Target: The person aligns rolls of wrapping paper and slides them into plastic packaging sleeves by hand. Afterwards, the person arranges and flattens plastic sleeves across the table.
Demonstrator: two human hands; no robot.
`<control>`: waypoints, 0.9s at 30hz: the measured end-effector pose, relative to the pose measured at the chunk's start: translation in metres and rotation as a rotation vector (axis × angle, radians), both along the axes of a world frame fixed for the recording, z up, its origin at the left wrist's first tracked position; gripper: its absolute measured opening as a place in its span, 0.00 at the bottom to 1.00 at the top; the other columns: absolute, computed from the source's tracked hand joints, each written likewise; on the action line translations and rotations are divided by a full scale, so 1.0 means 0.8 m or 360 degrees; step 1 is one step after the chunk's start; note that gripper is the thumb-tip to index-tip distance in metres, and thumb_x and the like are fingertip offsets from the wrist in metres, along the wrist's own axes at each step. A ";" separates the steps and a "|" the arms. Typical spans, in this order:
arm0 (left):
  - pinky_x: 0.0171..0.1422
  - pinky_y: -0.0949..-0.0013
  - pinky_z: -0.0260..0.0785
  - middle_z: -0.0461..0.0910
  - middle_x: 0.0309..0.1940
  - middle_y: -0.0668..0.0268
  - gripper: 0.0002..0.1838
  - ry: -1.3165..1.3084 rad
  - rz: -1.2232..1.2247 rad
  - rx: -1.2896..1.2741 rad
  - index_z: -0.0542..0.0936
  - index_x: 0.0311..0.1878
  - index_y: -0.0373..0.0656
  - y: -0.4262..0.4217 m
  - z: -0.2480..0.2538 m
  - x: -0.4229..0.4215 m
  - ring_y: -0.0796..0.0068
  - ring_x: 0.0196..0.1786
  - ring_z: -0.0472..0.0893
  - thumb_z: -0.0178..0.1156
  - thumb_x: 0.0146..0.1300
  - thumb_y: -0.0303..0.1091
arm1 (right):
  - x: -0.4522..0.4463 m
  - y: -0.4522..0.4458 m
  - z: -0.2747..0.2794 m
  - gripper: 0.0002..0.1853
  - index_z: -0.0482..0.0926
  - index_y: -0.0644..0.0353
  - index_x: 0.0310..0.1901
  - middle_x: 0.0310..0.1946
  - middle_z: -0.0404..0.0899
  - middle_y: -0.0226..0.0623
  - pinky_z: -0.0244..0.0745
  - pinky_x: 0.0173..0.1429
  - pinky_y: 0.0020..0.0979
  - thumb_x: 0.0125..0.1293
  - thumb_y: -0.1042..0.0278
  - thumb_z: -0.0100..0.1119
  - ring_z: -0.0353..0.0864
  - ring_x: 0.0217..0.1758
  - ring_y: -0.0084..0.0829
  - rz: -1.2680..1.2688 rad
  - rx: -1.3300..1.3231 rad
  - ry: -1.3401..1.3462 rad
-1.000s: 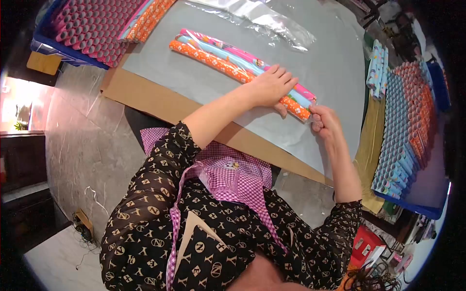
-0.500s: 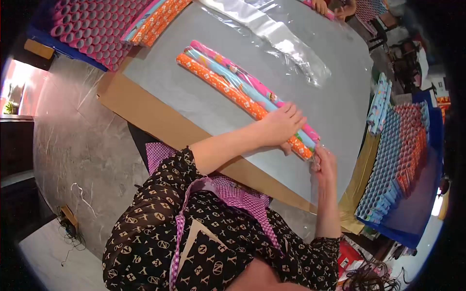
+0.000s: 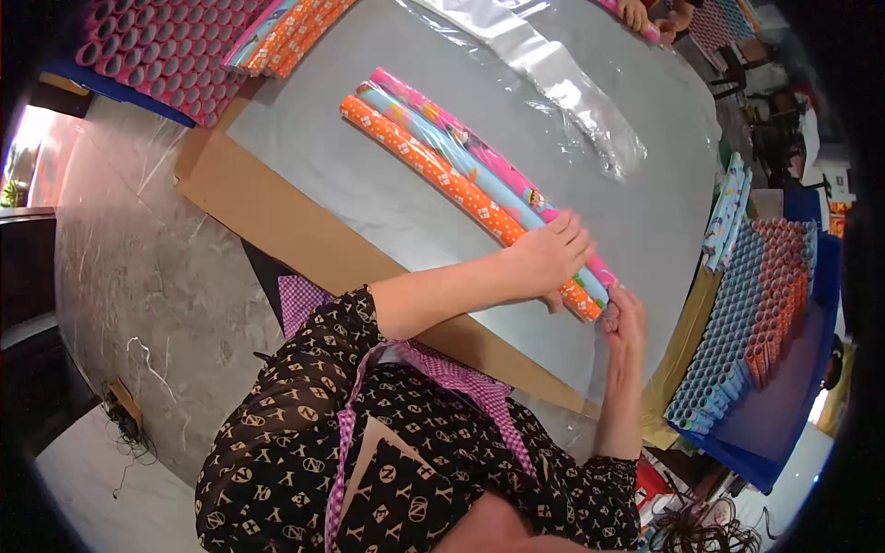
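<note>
Three rolls of patterned wrapping paper lie side by side in a clear plastic sleeve: an orange roll (image 3: 433, 170), a light blue roll (image 3: 461, 161) and a pink roll (image 3: 498, 164). My left hand (image 3: 550, 255) is closed over them near their lower right end, with its thumb at the orange roll's side. At that end, my right hand (image 3: 629, 315) pinches the gathered end of the plastic sleeve (image 3: 610, 318). Its fingertips are close against the roll ends, and part of the plastic is hidden by them.
Clear plastic sleeves (image 3: 553, 78) lie across the grey table (image 3: 304, 157). More orange rolls (image 3: 300, 37) rest at the upper left beside stacked pink rolls (image 3: 166, 55). Blue and red rolls stand in a blue bin (image 3: 737, 456) at right. Another person's hand (image 3: 632, 13) touches a pink roll.
The view has shifted slightly. The three rolls lie a little farther right and down in the picture, with both hands still on the same end. The grips look unchanged.
</note>
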State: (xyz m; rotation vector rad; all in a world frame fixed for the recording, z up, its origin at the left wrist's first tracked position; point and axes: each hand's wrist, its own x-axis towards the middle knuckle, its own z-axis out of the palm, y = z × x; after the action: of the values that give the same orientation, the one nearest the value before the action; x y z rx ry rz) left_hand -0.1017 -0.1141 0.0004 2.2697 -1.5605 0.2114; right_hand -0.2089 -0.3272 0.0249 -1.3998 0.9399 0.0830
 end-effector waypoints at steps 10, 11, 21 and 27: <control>0.73 0.51 0.54 0.73 0.56 0.51 0.54 -0.0053 -0.0008 0.0065 0.71 0.61 0.30 0.001 0.002 0.000 0.50 0.65 0.68 0.69 0.37 0.66 | 0.010 -0.034 -0.020 0.11 0.68 0.52 0.27 0.13 0.62 0.21 0.53 0.12 0.21 0.65 0.69 0.59 0.57 0.10 0.16 0.0086 0.0342 0.0093; 0.73 0.51 0.54 0.73 0.56 0.51 0.54 -0.0086 0.0006 0.0059 0.71 0.61 0.30 0.001 0.001 -0.001 0.51 0.65 0.68 0.69 0.37 0.66 | 0.011 -0.038 -0.023 0.11 0.68 0.52 0.27 0.13 0.62 0.21 0.53 0.12 0.21 0.65 0.69 0.59 0.57 0.10 0.16 0.0087 0.0343 0.0095; 0.71 0.52 0.56 0.74 0.54 0.51 0.55 -0.0098 -0.0025 -0.0029 0.71 0.60 0.29 0.000 -0.005 0.002 0.52 0.62 0.70 0.68 0.37 0.68 | -0.009 -0.016 -0.004 0.09 0.72 0.54 0.29 0.15 0.65 0.20 0.53 0.16 0.22 0.66 0.65 0.60 0.60 0.13 0.15 0.0243 0.0039 0.0010; 0.71 0.52 0.57 0.74 0.53 0.50 0.55 -0.0078 -0.0019 -0.0022 0.71 0.59 0.28 0.000 -0.002 0.003 0.51 0.61 0.70 0.68 0.37 0.67 | -0.050 -0.006 0.006 0.11 0.81 0.61 0.38 0.22 0.74 0.23 0.56 0.21 0.21 0.61 0.64 0.66 0.63 0.18 0.13 0.0366 -0.0272 0.0117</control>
State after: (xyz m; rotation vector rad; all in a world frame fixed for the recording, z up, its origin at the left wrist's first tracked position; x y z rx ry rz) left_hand -0.0990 -0.1142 -0.0010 2.2601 -1.5913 0.2754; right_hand -0.2491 -0.3319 0.0295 -1.6700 0.8582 0.2326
